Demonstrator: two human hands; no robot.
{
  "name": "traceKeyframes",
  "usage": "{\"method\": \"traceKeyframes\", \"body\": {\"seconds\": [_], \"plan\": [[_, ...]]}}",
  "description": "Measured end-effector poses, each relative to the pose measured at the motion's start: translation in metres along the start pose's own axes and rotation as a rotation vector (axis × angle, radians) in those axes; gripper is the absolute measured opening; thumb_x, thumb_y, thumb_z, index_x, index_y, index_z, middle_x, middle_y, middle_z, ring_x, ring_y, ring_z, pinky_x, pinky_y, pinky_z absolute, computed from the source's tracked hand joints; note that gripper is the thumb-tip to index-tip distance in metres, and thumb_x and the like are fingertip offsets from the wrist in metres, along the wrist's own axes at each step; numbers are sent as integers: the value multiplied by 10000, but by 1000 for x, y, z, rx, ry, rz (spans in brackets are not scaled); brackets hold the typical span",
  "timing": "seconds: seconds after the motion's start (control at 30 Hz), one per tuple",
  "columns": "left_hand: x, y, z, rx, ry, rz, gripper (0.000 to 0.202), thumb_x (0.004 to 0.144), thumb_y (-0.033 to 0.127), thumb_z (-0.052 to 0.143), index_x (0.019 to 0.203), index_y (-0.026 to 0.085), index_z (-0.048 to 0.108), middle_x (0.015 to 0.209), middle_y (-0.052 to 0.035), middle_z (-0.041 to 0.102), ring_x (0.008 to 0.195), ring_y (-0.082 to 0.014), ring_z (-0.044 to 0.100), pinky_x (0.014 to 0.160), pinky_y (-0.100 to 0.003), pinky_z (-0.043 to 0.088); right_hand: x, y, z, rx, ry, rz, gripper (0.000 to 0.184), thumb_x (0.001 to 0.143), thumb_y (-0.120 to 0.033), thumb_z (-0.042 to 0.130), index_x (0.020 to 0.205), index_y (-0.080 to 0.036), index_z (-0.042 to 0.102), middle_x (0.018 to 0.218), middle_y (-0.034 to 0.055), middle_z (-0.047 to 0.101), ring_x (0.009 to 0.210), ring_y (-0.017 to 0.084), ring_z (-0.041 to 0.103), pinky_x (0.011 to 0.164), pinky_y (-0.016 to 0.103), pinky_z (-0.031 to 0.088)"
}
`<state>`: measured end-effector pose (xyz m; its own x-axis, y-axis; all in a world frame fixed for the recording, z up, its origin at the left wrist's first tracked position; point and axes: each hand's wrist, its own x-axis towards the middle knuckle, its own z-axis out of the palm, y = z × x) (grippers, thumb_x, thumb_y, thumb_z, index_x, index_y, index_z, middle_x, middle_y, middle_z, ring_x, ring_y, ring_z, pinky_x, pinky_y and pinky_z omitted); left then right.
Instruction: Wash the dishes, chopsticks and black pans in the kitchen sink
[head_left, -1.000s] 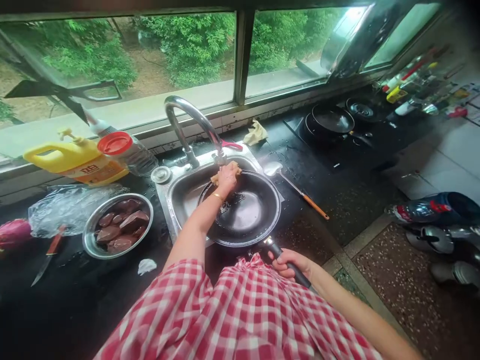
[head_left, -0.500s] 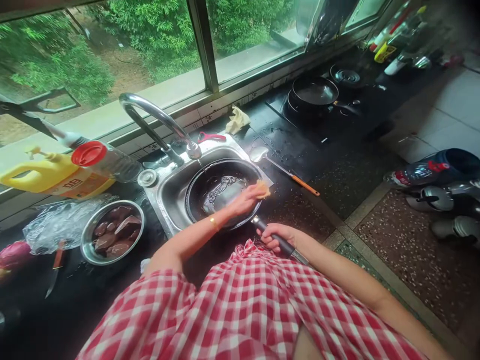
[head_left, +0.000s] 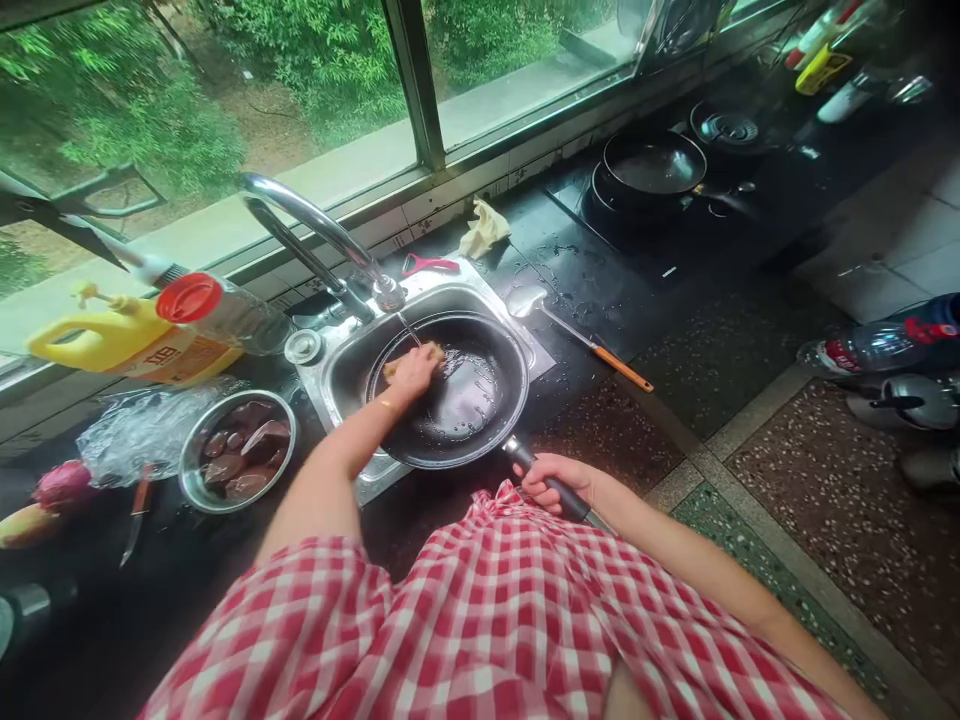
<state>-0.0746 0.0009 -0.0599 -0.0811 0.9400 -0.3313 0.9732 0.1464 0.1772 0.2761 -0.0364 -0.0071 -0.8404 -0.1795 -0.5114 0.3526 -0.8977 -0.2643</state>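
Note:
A dark frying pan [head_left: 480, 400] rests in the steel sink [head_left: 346, 390], its inside wet and shiny. My left hand [head_left: 414, 374] is closed on a tan sponge [head_left: 433, 351] and presses it against the pan's left inner side. Fingers partly cover the sponge. Over that spot, a thin stream of water falls from the chrome faucet [head_left: 315, 225]. My right hand [head_left: 553, 480] is wrapped around the black pan handle [head_left: 572, 499], close to my checked clothing.
A spatula with an orange-brown handle [head_left: 622, 368] lies right of the sink. To the left stand a metal bowl of dark red pieces [head_left: 251, 455], a knife [head_left: 135, 515], a plastic bag [head_left: 139, 430] and a yellow jug [head_left: 135, 345]. Another pan [head_left: 656, 165] sits farther right.
My left hand has moved with the sponge from the pan's right rim to its left inner side. My right hand keeps its hold on the handle. The view has shifted slightly.

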Motion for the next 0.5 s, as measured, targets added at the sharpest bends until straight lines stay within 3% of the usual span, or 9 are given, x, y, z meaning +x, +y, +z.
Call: {"method": "traceKeyframes", "body": {"seconds": [0.07,0.13,0.2,0.27,0.3,0.37,0.43,0.5], "plan": [[26,31,6,-73,131,-32,442,829,73,417,1224,192,574,1440,-98,383,1165,-255,449,1017,-393,356,0,2,0,-16,-2,16,286,696,-198,600,887,-208,387,526,-111,431,360,28,346,410,142,306],[42,69,15,-197,192,-16,523,826,61,383,1325,181,481,1439,-106,385,1200,-237,431,1045,-376,342,0,2,0,-17,3,29,291,689,-196,593,892,-211,386,521,-114,424,358,31,342,405,143,299],[42,102,26,-391,179,72,581,802,61,391,1372,172,411,1404,-105,433,1220,-208,433,1058,-343,343,-1,0,0,-12,18,39,299,676,-194,593,889,-215,384,513,-116,413,356,36,334,390,144,293],[22,119,35,-595,74,190,623,770,83,430,1384,181,388,1364,-90,488,1203,-190,464,1038,-319,371,-2,-1,0,-11,41,42,311,661,-197,601,881,-216,383,506,-116,412,356,37,328,377,144,292],[7,119,38,-661,-22,240,626,761,100,449,1379,191,399,1334,-79,523,1175,-185,491,1013,-309,395,-2,-1,0,-10,52,41,319,652,-200,608,877,-215,383,503,-115,413,357,37,328,373,144,294],[-28,99,38,-704,-287,296,573,752,126,483,1318,210,488,1214,-48,615,1071,-175,561,938,-281,442,-4,-2,0,-13,68,37,335,636,-203,623,869,-212,383,503,-114,420,359,37,331,365,146,303],[-56,61,27,-614,-506,241,434,753,142,519,1168,217,621,1072,-20,678,957,-168,608,864,-256,464,-6,-3,0,-14,72,28,343,631,-203,636,866,-208,386,512,-111,431,360,34,333,359,147,310],[-66,17,8,-365,-586,80,306,703,136,604,985,197,706,930,-23,702,871,-186,626,814,-261,468,-8,-5,0,-9,58,21,339,640,-206,643,868,-203,392,523,-108,439,360,29,330,354,145,310]]}}
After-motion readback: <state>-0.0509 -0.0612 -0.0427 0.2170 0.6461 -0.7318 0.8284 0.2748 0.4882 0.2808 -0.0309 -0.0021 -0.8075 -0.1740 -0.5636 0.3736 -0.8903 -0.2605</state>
